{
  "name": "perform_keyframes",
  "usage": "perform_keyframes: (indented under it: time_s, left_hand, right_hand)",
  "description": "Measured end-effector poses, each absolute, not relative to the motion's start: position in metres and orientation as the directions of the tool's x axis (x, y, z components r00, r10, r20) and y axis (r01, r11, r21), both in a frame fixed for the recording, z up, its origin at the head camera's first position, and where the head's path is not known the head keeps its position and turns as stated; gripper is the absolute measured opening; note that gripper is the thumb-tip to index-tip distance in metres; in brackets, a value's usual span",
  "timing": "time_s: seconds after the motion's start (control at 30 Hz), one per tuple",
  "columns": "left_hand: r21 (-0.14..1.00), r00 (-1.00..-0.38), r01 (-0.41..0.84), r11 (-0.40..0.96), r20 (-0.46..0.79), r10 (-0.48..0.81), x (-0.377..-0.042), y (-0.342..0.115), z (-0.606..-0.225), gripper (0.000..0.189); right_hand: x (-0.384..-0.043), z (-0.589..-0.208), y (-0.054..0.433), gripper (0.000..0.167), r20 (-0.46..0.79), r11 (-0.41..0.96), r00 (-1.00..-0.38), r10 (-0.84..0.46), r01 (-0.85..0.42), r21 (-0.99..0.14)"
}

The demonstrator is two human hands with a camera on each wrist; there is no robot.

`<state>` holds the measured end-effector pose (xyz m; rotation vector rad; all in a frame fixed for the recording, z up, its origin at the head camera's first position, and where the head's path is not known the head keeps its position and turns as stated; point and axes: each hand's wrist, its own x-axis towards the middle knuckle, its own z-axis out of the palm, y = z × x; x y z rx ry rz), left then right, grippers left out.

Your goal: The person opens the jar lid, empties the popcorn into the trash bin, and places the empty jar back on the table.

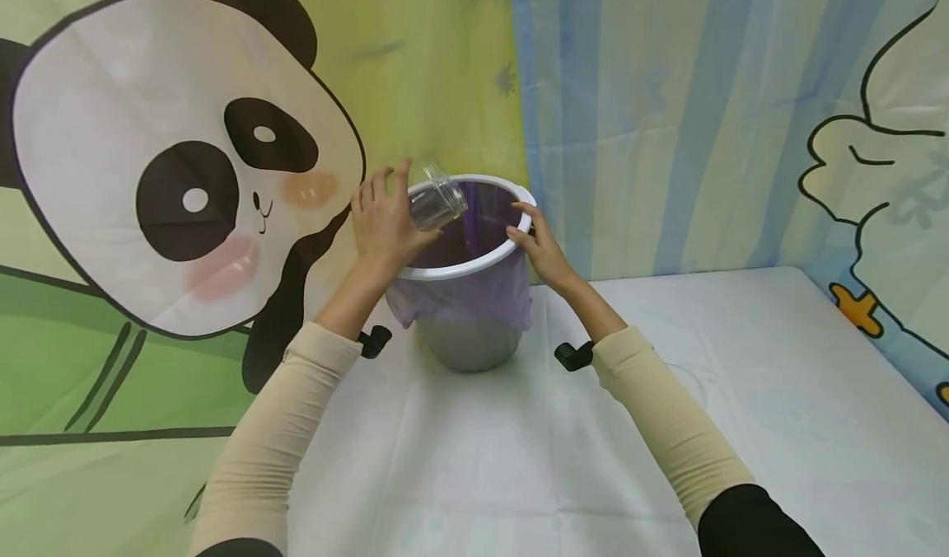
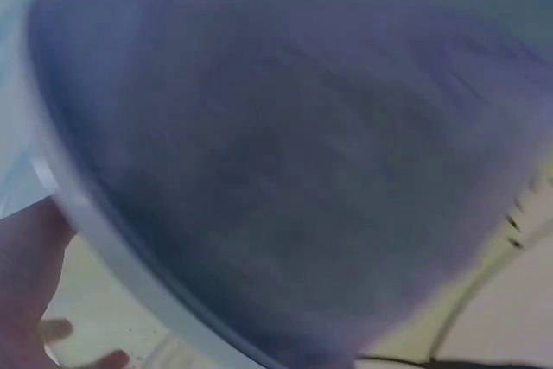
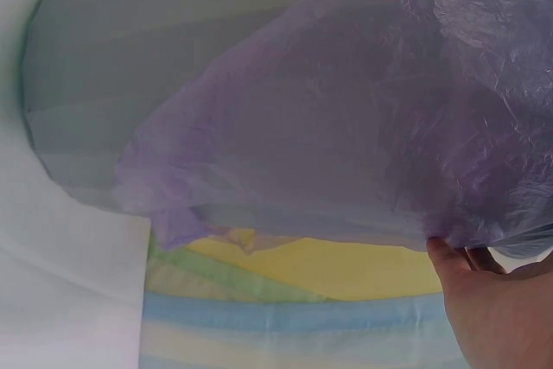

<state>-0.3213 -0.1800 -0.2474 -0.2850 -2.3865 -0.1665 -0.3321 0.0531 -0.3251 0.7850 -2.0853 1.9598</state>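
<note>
A grey trash bin (image 1: 470, 347) with a white rim (image 1: 463, 271) stands on the white-covered table, lined with a purple plastic bag (image 1: 489, 293) folded over its rim. My left hand (image 1: 383, 223) holds a clear jar (image 1: 437, 203) tilted over the bin's opening, its mouth toward the right. My right hand (image 1: 544, 248) grips the rim on the right side, thumb and fingers on either side of it. In the right wrist view that hand (image 3: 501, 300) touches the bag near the rim. The left wrist view shows the left hand (image 2: 34, 283) beside the blurred rim (image 2: 95, 222); the bin's bottom is hidden.
The white tabletop (image 1: 474, 450) extends in front of the bin and to the right. Behind it hangs a printed curtain with a panda (image 1: 111, 128) on the left and blue stripes (image 1: 638, 128) on the right.
</note>
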Motion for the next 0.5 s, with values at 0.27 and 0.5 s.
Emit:
perform_keyframes:
  time_s: [0.27, 0.5]
  left_hand:
    - [0.342, -0.633, 0.287, 0.895, 0.769, -0.091, -0.275, -0.153, -0.237, 0.111]
    - [0.408, -0.436, 0.456, 0.791, 0.877, -0.200, -0.224, -0.127, -0.266, 0.108]
  right_hand:
    - [-0.332, -0.324, 0.052, 0.050, 0.456, -0.002, -0.851, -0.259, -0.472, -0.882]
    - [-0.339, -0.327, 0.052, 0.051, 0.480, -0.017, -0.838, -0.260, -0.493, -0.870]
